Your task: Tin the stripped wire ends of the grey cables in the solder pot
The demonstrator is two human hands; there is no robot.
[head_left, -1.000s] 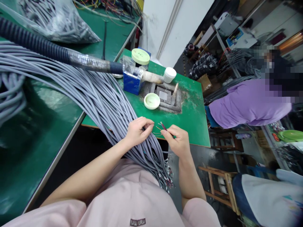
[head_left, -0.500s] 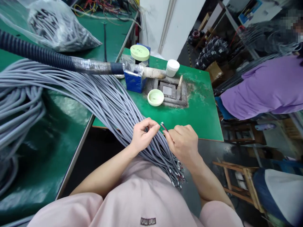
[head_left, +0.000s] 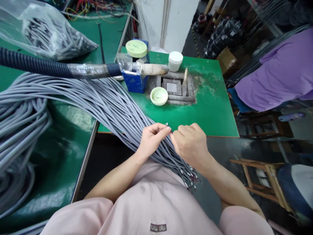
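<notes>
My right hand point(head_left: 190, 142) is closed in a fist around a cable end, most of which it hides. Thin dark and reddish wires with pale tips point(head_left: 167, 124) stick out between the two hands. At these wires, my left hand point(head_left: 154, 137) pinches with thumb and forefinger, its fingertips nearly touching the right thumb. Beneath both hands runs a thick bundle of grey cables point(head_left: 127, 114), sloping down to the right across my lap. Its stripped ends point(head_left: 190, 178) show red and white wires below my right hand.
A green table holds a cream dish point(head_left: 159, 96), a solder pot point(head_left: 172, 87) with a scraper point(head_left: 185, 81), a white tub point(head_left: 175, 61) and a blue box point(head_left: 134, 81). A black hose point(head_left: 36, 63) crosses from the left. A person in a purple top point(head_left: 278, 71) is at right.
My left fingertips have closed in on the wires projecting from my right hand, and the gap between the hands has shrunk. The camera view has shifted slightly.
</notes>
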